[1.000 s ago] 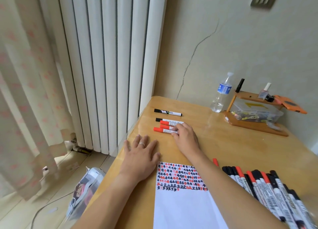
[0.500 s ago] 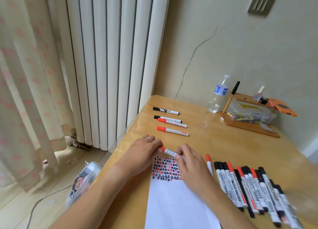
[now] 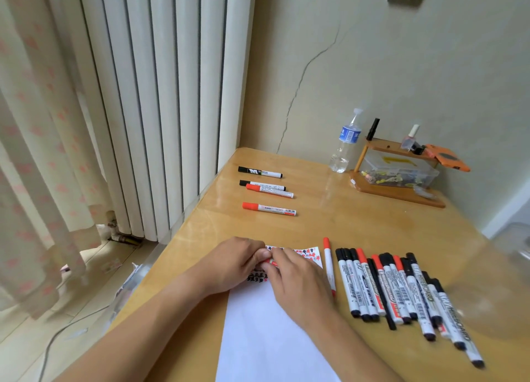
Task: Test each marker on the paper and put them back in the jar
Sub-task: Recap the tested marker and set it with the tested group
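Both hands meet over the far end of the white sheet of paper (image 3: 266, 333), which lies at the near edge of the light wooden desk (image 3: 358, 226) and carries rows of small red and black test marks at its far end. The left hand (image 3: 232, 264) has its fingers curled inward, and its fingertips close on the end of a red-capped marker (image 3: 271, 263); only a short red stretch of that marker shows between the two hands. The right hand (image 3: 298, 284) lies over the rest of the marker with its fingers bent down around it, knuckles up, so the barrel is hidden and how tightly it grips cannot be told.

Just beside the paper's right edge lies a single slim red-capped white marker (image 3: 329, 264), pointing away from the near edge. Right of it, a row of black- and red-capped white whiteboard markers (image 3: 401, 292) lies side by side, touching, running toward the near right corner.

Toward the far left corner, four capped markers lie crosswise and apart from the hands: a black-capped one (image 3: 259, 171) farthest, then a black-capped (image 3: 262, 185) and a red-capped one (image 3: 269, 191) touching, then another red-capped one (image 3: 269, 208) nearer.

At the far edge stand a clear plastic water bottle with a blue label (image 3: 345, 143) and a small wooden rack (image 3: 397, 192) holding a clear plastic box.
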`<state>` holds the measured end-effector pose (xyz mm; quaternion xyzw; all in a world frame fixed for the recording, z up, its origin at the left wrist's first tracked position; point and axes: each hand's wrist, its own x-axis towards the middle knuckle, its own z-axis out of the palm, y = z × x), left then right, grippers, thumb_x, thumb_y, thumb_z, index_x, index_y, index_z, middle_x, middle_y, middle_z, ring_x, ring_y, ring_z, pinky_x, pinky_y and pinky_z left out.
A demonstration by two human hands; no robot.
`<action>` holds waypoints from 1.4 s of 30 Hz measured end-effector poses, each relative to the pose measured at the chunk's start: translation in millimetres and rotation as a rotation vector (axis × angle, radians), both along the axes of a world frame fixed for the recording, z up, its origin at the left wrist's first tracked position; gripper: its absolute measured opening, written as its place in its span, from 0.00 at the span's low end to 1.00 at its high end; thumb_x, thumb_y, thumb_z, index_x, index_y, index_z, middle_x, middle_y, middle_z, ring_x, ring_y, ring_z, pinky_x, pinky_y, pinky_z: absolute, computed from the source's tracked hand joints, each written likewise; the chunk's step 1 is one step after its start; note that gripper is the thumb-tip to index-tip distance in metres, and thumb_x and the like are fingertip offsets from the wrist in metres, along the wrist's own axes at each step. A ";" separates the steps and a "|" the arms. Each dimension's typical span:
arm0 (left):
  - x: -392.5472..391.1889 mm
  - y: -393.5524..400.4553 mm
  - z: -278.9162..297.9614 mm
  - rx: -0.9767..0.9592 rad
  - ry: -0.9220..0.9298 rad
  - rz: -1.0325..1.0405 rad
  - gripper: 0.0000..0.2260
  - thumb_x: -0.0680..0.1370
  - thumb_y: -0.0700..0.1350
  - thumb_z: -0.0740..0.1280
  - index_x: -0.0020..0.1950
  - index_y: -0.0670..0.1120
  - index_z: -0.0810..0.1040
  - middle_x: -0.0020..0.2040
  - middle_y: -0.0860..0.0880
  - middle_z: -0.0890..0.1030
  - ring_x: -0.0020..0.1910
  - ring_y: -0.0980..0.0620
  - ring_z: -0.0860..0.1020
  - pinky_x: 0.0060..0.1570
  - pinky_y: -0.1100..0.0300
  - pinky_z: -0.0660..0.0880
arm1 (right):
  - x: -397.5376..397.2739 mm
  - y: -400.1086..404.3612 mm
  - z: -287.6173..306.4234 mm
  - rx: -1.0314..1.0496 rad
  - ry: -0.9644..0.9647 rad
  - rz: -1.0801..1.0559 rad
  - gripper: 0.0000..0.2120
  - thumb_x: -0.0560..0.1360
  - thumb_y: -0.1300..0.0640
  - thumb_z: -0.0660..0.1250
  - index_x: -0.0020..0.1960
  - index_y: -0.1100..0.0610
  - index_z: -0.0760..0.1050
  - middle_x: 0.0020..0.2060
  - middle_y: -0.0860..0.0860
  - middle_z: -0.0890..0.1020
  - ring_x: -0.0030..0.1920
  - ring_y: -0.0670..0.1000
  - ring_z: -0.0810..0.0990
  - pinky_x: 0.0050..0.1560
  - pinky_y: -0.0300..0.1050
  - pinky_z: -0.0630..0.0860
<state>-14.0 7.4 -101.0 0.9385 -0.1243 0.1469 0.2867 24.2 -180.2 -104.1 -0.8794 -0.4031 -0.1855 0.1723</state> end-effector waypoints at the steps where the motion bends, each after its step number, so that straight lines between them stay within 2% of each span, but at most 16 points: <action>1: 0.9 -0.6 -2.2 0.017 -0.022 0.003 0.24 0.83 0.66 0.47 0.41 0.51 0.69 0.34 0.52 0.74 0.35 0.53 0.71 0.38 0.54 0.69 | -0.5 0.5 -1.3 -0.010 0.001 -0.019 0.15 0.82 0.41 0.53 0.51 0.49 0.74 0.41 0.47 0.79 0.39 0.55 0.81 0.35 0.49 0.73; 3: 1.9 -1.1 -5.1 0.038 -0.063 0.008 0.25 0.83 0.66 0.45 0.42 0.50 0.70 0.35 0.51 0.75 0.36 0.51 0.71 0.39 0.50 0.70 | -2.2 -0.1 -1.2 -0.025 0.022 -0.037 0.17 0.81 0.39 0.50 0.53 0.47 0.72 0.41 0.47 0.79 0.40 0.55 0.82 0.35 0.50 0.72; 6: 1.2 -2.4 -5.7 0.048 -0.126 0.001 0.26 0.84 0.65 0.45 0.43 0.48 0.70 0.35 0.51 0.74 0.37 0.50 0.71 0.39 0.53 0.69 | -1.9 -4.0 0.9 -0.010 0.079 -0.018 0.21 0.80 0.36 0.44 0.55 0.46 0.71 0.43 0.48 0.80 0.44 0.56 0.81 0.39 0.51 0.69; 13: 2.6 -3.1 -6.2 0.094 -0.225 -0.022 0.22 0.86 0.58 0.49 0.44 0.47 0.73 0.35 0.51 0.74 0.36 0.51 0.71 0.36 0.58 0.66 | -6.3 -7.0 5.0 -0.008 0.077 0.012 0.22 0.80 0.35 0.42 0.54 0.46 0.69 0.40 0.49 0.81 0.42 0.56 0.80 0.37 0.51 0.64; 22: 1.7 -2.8 -3.6 0.117 -0.236 -0.055 0.24 0.86 0.59 0.48 0.46 0.47 0.76 0.36 0.50 0.76 0.38 0.50 0.73 0.39 0.52 0.71 | -6.8 -5.0 3.8 -0.036 0.040 -0.029 0.27 0.78 0.35 0.39 0.59 0.46 0.70 0.40 0.51 0.85 0.44 0.59 0.83 0.37 0.52 0.65; 24: 1.3 -2.5 -2.7 0.117 -0.233 -0.054 0.25 0.86 0.60 0.48 0.47 0.46 0.76 0.36 0.50 0.76 0.38 0.51 0.73 0.39 0.52 0.71 | -5.9 -4.4 1.8 -0.044 0.037 -0.045 0.27 0.78 0.34 0.39 0.56 0.47 0.72 0.38 0.52 0.84 0.43 0.60 0.83 0.36 0.51 0.64; 28: 1.4 -0.4 0.3 0.106 -0.256 -0.025 0.24 0.86 0.61 0.48 0.46 0.47 0.75 0.36 0.52 0.75 0.38 0.52 0.72 0.39 0.55 0.70 | -3.7 -1.3 2.7 -0.094 -0.020 -0.145 0.24 0.80 0.33 0.51 0.43 0.49 0.74 0.26 0.50 0.79 0.28 0.57 0.80 0.28 0.45 0.57; 29: 1.6 -0.3 -0.5 0.103 -0.248 -0.024 0.24 0.86 0.60 0.48 0.46 0.47 0.75 0.37 0.52 0.75 0.38 0.53 0.72 0.40 0.55 0.71 | -4.5 -1.0 3.9 -0.098 -0.047 -0.160 0.23 0.81 0.33 0.52 0.43 0.49 0.74 0.27 0.50 0.80 0.29 0.57 0.81 0.28 0.45 0.58; 31: 3.4 1.7 -4.7 0.073 -0.221 -0.005 0.22 0.86 0.60 0.50 0.47 0.48 0.75 0.40 0.54 0.75 0.41 0.54 0.72 0.42 0.55 0.72 | -7.1 -1.7 8.6 -0.091 0.000 -0.161 0.24 0.82 0.32 0.49 0.53 0.49 0.74 0.37 0.51 0.85 0.40 0.58 0.84 0.33 0.49 0.64; 33: 6.3 6.1 -6.1 -0.031 -0.192 0.060 0.18 0.86 0.59 0.53 0.50 0.50 0.76 0.43 0.56 0.75 0.45 0.56 0.73 0.45 0.57 0.71 | -7.3 -3.1 9.9 -0.067 0.079 -0.186 0.25 0.83 0.32 0.47 0.59 0.49 0.72 0.45 0.52 0.85 0.48 0.59 0.84 0.39 0.52 0.65; 35: 8.9 12.6 -4.6 -0.110 -0.216 0.175 0.12 0.85 0.56 0.58 0.52 0.50 0.76 0.45 0.56 0.76 0.47 0.57 0.73 0.45 0.60 0.70 | -11.7 -3.5 11.2 -0.029 0.090 -0.192 0.24 0.83 0.33 0.45 0.58 0.49 0.70 0.43 0.51 0.84 0.46 0.58 0.83 0.38 0.51 0.64; 38: 12.6 21.7 -6.9 -0.074 -0.216 0.343 0.02 0.82 0.49 0.67 0.55 0.53 0.78 0.48 0.56 0.78 0.48 0.57 0.75 0.48 0.60 0.73 | -19.6 -1.3 9.1 0.031 0.108 -0.176 0.21 0.81 0.37 0.40 0.53 0.49 0.65 0.37 0.47 0.77 0.38 0.56 0.78 0.37 0.50 0.63; 40: 16.8 23.0 -9.5 -0.040 -0.149 0.384 0.05 0.80 0.49 0.70 0.55 0.54 0.79 0.50 0.56 0.78 0.50 0.56 0.75 0.51 0.55 0.75 | -19.8 0.0 7.9 0.061 0.145 -0.182 0.17 0.79 0.42 0.40 0.53 0.49 0.63 0.39 0.46 0.72 0.37 0.53 0.72 0.38 0.50 0.63; 42: 21.8 21.3 -9.8 0.002 -0.108 0.414 0.06 0.80 0.51 0.70 0.56 0.54 0.80 0.52 0.55 0.77 0.52 0.54 0.75 0.54 0.51 0.74 | -19.1 1.9 6.9 0.071 0.146 -0.198 0.19 0.78 0.45 0.41 0.54 0.50 0.67 0.43 0.47 0.72 0.39 0.53 0.74 0.39 0.49 0.65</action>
